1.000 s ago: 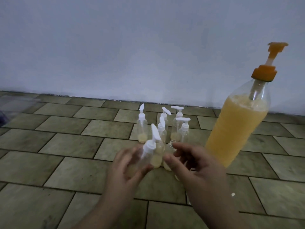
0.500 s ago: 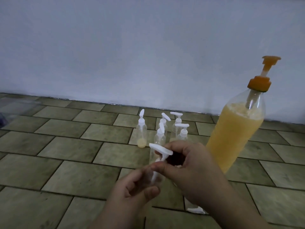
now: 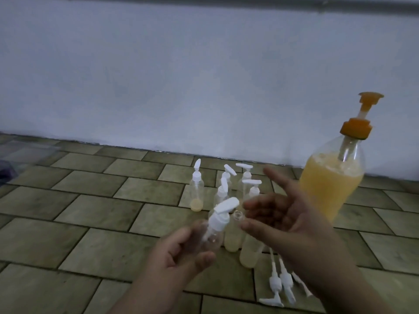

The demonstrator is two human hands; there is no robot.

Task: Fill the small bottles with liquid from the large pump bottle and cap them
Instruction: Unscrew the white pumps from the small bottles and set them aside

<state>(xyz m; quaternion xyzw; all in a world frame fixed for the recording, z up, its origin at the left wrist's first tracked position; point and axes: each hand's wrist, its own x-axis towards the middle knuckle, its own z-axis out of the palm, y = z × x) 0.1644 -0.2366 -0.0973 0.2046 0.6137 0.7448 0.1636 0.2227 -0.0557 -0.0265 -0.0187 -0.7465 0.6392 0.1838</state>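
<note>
My left hand [image 3: 179, 252] grips a small clear bottle [image 3: 209, 239], tilted, with a white pump cap [image 3: 223, 211] on its neck. My right hand [image 3: 285, 214] hovers just right of that cap, fingers spread and holding nothing. Two uncapped small bottles with pale yellow liquid [image 3: 232, 236] [image 3: 249, 254] stand on the floor between my hands. Behind them stand several capped small bottles [image 3: 226, 184]; one at the left [image 3: 196, 191] has a little yellow liquid. The large pump bottle [image 3: 331, 184], orange pump on top, stands at the right, mostly full.
Loose white pump caps [image 3: 280, 284] lie on the tiled floor [image 3: 90, 211] below my right wrist. A pale wall [image 3: 181, 87] runs close behind the bottles. A dark, partly see-through object [image 3: 6, 171] sits at the far left edge.
My right hand has let go of the white pump cap and opened, drawing back to the right. The left hand still holds the small bottle, now lower and tilted.
</note>
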